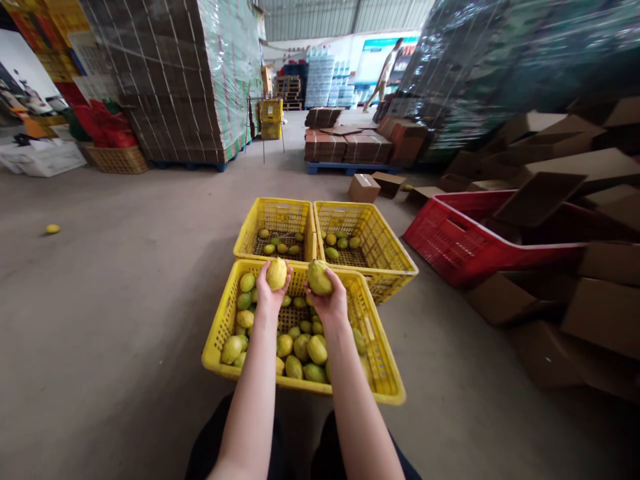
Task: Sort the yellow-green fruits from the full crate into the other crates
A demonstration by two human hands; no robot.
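My left hand (273,287) is closed round a yellow lemon (277,274), held over the far edge of the front yellow crate (213,347). Beside it, my right hand (330,299) grips a greener lemon (319,278) at about the same height. Many yellow and green lemons (301,348) lie in the front crate beneath my forearms, which hide part of them. Behind stand two more yellow crates, a left one (241,233) and a right one (395,257), each with several lemons at the bottom.
A red crate (450,233) with cardboard stands to the right, by a heap of open cartons (600,307). One lemon (53,229) lies on the floor at left. Flat cardboard bundles (367,147) rest on a blue pallet ahead. A person (387,70) is in the background.
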